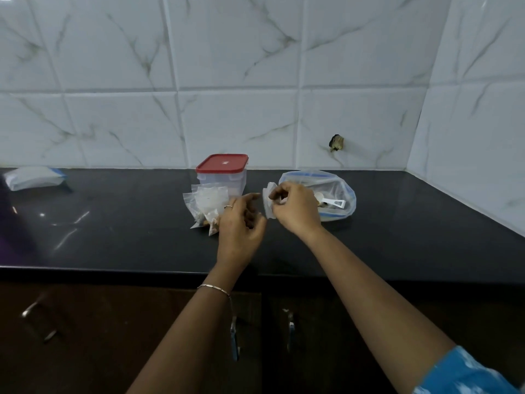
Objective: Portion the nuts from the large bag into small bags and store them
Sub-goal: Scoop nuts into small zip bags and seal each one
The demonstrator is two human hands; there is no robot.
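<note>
Right hand (295, 207): raised over the table (127, 223), near its back edge; thumb and fingers (279, 191) pinch the top of a small bag (268, 206).
Small bag: clear, crumpled, hanging between the two hands; contents cannot be told.
Left hand (241, 223): just left of the small bag, fingers loosely curled and holding nothing; the forefinger points at the bag, contact cannot be told. It wears a ring (228, 207).
Large bag (341, 186): lying open near the back edge, right of middle and partly behind the right hand.
Scoop (333, 203): white, inside the large bag.
Container (221, 180): clear with a red lid (222, 162), shut, at the middle of the back edge.
Pile of small bags (206, 204): just in front of the container, touching it; nuts (213, 222) show in the lowest ones.
Pack of bags (34, 177): flat, at the back left corner.
</note>
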